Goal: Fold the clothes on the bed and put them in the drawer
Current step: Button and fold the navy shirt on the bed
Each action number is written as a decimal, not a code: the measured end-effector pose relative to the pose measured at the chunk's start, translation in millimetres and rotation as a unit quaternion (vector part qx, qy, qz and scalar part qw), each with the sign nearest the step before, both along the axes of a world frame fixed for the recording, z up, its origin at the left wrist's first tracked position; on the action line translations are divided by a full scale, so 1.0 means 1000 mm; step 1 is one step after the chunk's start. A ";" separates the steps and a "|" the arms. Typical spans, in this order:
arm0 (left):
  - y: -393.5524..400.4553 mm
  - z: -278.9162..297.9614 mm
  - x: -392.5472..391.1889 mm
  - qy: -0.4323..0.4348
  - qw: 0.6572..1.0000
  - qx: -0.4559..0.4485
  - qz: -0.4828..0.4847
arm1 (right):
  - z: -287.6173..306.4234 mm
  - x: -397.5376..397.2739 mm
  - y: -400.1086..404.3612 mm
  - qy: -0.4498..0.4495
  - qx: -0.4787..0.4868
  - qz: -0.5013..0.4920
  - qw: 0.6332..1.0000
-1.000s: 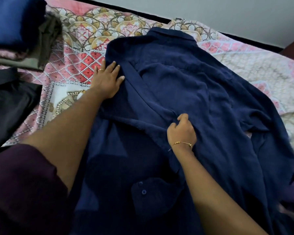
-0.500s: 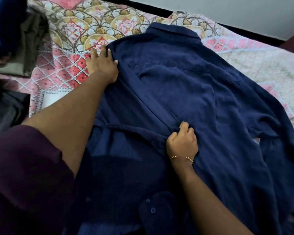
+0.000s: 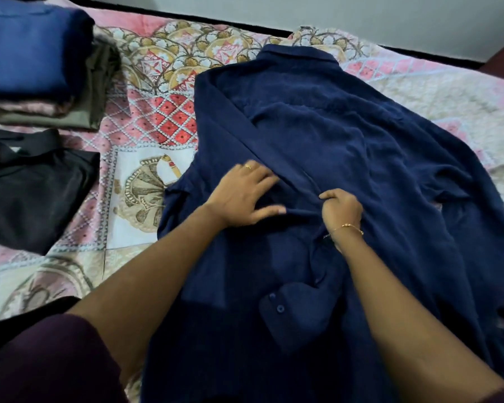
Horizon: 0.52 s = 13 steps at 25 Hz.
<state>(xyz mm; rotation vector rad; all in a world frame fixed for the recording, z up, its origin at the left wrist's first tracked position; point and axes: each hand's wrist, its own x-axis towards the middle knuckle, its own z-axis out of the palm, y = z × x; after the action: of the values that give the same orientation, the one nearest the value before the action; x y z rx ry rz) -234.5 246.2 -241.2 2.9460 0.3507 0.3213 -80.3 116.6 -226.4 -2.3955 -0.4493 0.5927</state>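
Observation:
A navy blue shirt [image 3: 346,146] lies spread on the patterned bedspread [image 3: 157,91], collar toward the wall, its left sleeve folded across the body with the buttoned cuff near me. My left hand [image 3: 245,196] rests flat on the folded sleeve in the middle of the shirt, fingers straight and spread. My right hand [image 3: 341,210], wearing a thin gold bracelet, pinches a fold of the shirt's fabric just right of the left hand.
A pile of folded clothes [image 3: 35,68], blue on top and olive below, sits at the far left. A folded black garment [image 3: 32,190] lies in front of it. The wall [image 3: 361,16] runs along the bed's far edge.
My left hand has slid from the shirt's left shoulder down to the middle, close beside the right hand. The right hand has kept its pinch on the fabric.

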 end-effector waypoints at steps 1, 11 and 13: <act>-0.009 -0.002 -0.007 0.032 0.998 0.004 -0.046 | 0.006 0.004 -0.004 0.035 0.019 -0.017 0.999; -0.032 -0.012 -0.052 -0.005 0.981 0.192 -0.030 | 0.031 -0.003 -0.051 -0.075 -0.159 0.126 0.976; -0.037 -0.015 -0.051 0.000 0.981 0.195 0.015 | 0.036 0.007 -0.062 -0.066 -0.123 0.007 0.990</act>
<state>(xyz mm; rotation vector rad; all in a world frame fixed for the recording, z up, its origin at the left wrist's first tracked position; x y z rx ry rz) -285.1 208.8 -255.9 3.3245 0.3708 0.4408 -73.6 54.4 -190.6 -2.6804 -0.4737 0.5221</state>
